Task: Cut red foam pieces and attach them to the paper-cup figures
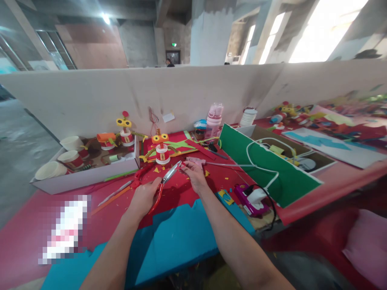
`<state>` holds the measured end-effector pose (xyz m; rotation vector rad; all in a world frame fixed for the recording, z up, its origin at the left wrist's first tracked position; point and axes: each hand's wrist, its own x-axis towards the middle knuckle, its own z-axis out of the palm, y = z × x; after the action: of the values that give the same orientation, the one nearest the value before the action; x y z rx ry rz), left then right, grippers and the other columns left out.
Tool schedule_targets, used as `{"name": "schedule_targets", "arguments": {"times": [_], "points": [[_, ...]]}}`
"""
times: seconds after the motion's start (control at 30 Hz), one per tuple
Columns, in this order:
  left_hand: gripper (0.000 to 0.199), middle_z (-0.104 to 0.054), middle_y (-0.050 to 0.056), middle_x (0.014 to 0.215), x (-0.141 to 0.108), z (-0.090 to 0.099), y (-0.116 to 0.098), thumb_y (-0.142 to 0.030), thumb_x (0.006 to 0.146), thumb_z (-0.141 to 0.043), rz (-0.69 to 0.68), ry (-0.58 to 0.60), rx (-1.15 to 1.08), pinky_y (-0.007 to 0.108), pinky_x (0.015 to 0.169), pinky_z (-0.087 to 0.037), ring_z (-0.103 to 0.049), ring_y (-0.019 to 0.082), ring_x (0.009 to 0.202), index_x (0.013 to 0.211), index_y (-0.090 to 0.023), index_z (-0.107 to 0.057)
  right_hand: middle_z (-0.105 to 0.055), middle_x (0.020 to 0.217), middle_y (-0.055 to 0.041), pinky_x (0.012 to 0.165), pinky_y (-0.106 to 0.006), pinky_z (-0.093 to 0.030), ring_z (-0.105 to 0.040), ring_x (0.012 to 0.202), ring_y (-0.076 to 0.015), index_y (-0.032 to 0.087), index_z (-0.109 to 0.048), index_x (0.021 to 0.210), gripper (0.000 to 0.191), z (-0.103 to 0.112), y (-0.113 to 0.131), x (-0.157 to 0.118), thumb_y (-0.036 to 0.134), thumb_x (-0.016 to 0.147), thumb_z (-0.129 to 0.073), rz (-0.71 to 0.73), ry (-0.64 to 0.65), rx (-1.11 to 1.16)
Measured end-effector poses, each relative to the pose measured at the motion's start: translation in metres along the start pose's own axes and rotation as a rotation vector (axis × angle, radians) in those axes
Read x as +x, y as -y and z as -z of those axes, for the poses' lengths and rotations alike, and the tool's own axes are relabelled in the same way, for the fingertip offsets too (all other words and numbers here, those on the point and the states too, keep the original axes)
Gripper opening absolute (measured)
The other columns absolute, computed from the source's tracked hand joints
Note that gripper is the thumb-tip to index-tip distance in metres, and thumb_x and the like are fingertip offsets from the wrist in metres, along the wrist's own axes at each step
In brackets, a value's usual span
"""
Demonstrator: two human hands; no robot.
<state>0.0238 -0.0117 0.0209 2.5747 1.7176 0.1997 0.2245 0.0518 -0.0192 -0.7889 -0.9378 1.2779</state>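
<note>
My left hand (146, 197) is closed around the red handles of a pair of scissors (169, 174), whose metal blades point away and to the right. At the blade tips my right hand (195, 174) pinches a small red paper piece (181, 165), mostly hidden by the fingers. Just beyond the blades, a paper-cup robot figure (162, 154) stands upright with a yellow-eyed orange head and coiled paper arms. Blue paper (175, 229) lies under my forearms. Yellow scraps (207, 173) are scattered on the red table cover (217, 177).
On the left, a white box (87, 179) holds paper cups (50, 170) and more figures. A green-sided box (260, 169) stands on the right, with a purple power strip (250, 200) and cable before it. Pink bottle (214, 121) and white partition (181, 92) are behind.
</note>
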Motion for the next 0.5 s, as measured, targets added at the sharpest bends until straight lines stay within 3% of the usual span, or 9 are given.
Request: {"name": "schedule_targets", "arguments": {"times": [0.5], "points": [[0.035, -0.066, 0.008, 0.086, 0.0, -0.001, 0.001, -0.017, 0.085, -0.039, -0.009, -0.013, -0.011, 0.025, 0.065, -0.041, -0.065, 0.021, 0.08, 0.119, -0.019, -0.048, -0.065, 0.067, 0.0011, 0.067, -0.026, -0.046, -0.056, 0.062, -0.0116, 0.02, -0.068, 0.071, 0.03, -0.003, 0.01, -0.004, 0.041, 0.055, -0.081, -0.011, -0.046, 0.039]]}}
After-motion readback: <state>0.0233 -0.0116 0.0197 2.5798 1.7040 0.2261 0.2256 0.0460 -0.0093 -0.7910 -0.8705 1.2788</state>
